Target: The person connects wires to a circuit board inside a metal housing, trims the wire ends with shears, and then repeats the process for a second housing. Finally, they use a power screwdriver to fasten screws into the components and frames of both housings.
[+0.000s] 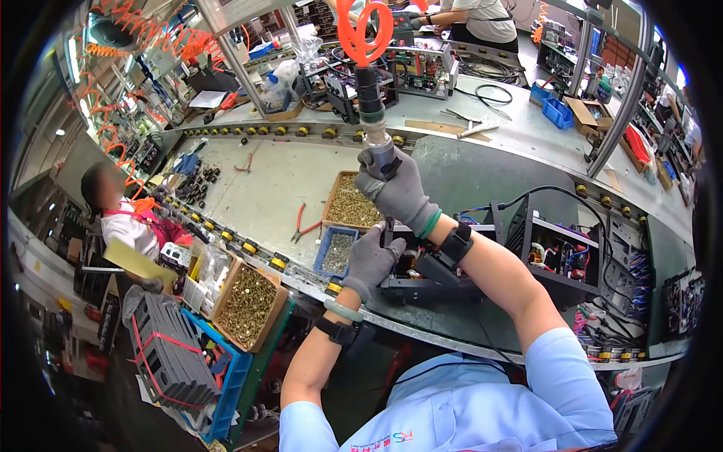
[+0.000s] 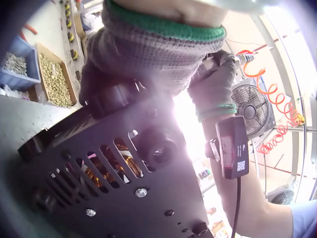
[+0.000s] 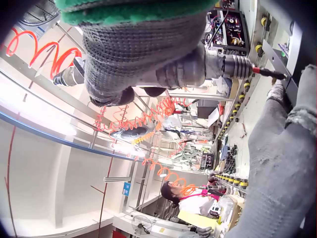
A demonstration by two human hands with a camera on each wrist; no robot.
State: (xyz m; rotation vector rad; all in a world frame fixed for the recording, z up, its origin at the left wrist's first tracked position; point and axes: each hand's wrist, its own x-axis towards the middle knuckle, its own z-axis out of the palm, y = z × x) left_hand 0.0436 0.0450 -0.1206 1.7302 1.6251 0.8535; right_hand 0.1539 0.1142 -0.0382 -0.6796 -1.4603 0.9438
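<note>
My right hand grips an upright air screwdriver, its hose rising from the top. In the right wrist view the driver's bit meets or nearly meets a corner of a dark panel. My left hand holds the near-left part of a black case, with finger and thumb close to the bit. The left wrist view shows the slotted side of the case, with copper-coloured parts behind the slots and the gloved left hand over its edge. Contact at the screw is too small to tell.
A box of brass screws and a blue bin stand left of the case; red-handled pliers lie beyond. Another open unit is at the right. A person sits at the far left. Roller rails edge the bench.
</note>
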